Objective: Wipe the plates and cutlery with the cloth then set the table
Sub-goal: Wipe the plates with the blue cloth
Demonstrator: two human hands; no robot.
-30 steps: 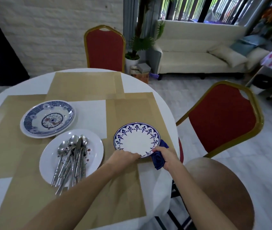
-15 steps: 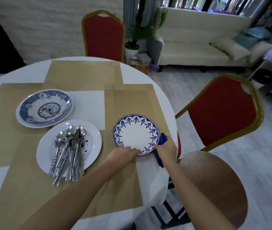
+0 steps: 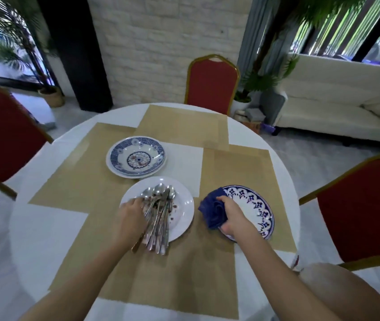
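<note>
Round table (image 3: pixel 45 228), white-covered, tan mats (image 3: pixel 161 274). Blue-rimmed plate (image 3: pixel 254 212) sat on a mat close to the right edge. White plate (image 3: pixel 182 205) lay near the centre, with open mat toward the near edge. Patterned deep plate (image 3: pixel 137 157) lay just beyond it. Red chairs (image 3: pixel 211 84) stood at left, far and right.

Left hand (image 3: pixel 131 218): fingers curled over the cutlery (image 3: pixel 161 218) heaped on the white plate, handles overhanging its near rim.

Right hand (image 3: pixel 233 216): gripped the bunched blue cloth (image 3: pixel 213 210) against the blue-rimmed plate's left side.
</note>
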